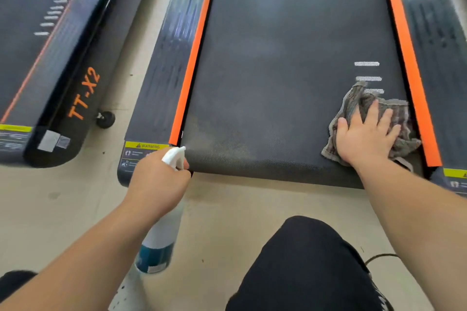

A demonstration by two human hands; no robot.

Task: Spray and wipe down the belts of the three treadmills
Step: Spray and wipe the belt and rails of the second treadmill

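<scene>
A dark treadmill belt [283, 63] with orange side strips fills the middle of the view. My right hand [365, 136] presses flat on a grey checked cloth [353, 106] at the belt's near right corner. My left hand [158, 182] grips a white spray bottle [161, 237] by its neck, nozzle pointing at the belt's near left corner. A faint misted patch shows on the belt in front of the nozzle.
A second treadmill [50, 63] marked TT-X2 lies to the left, with a small wheel [105, 118] on the beige floor between them. A third deck's edge [439, 33] shows at right. My black-clad knee [305, 265] is at the bottom, a cable beside it.
</scene>
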